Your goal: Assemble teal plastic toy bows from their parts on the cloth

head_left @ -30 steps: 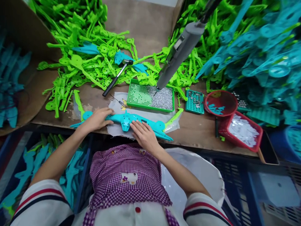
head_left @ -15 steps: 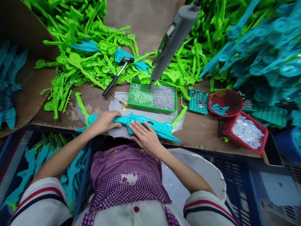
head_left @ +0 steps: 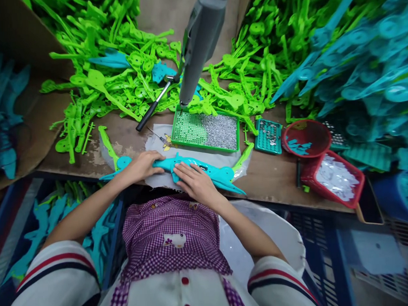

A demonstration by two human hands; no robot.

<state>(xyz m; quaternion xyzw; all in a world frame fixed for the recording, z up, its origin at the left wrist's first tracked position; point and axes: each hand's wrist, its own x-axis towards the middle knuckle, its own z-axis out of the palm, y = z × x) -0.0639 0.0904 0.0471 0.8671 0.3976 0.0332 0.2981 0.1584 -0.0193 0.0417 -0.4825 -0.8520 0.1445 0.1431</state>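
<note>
A turquoise plastic toy bow [head_left: 214, 169] with light green limbs lies along the front edge of the bench, on a grey cloth [head_left: 160, 181]. Near its middle, my left hand [head_left: 144, 166] grips the narrow turquoise grip, thumb on the near side and fingers over it. My right hand [head_left: 195, 182] rests on the bow's body just right of the middle, fingers stretched out and lying flat. A grey power screwdriver [head_left: 200, 48] hangs above, its tip over a green perforated tray [head_left: 208, 146] of small screws.
Piles of green parts [head_left: 111, 85] and turquoise parts [head_left: 365, 71] fill the back. A hammer [head_left: 157, 103] and a small screwdriver [head_left: 159, 136] lie left of the tray. To the right stand a teal tray [head_left: 257, 144], a red bowl [head_left: 320, 149] and a red basket [head_left: 358, 190].
The hanging power screwdriver has swung to the left and stands more upright. My hands stay on the bow almost unmoved; the right fingers lie slightly closer together.
</note>
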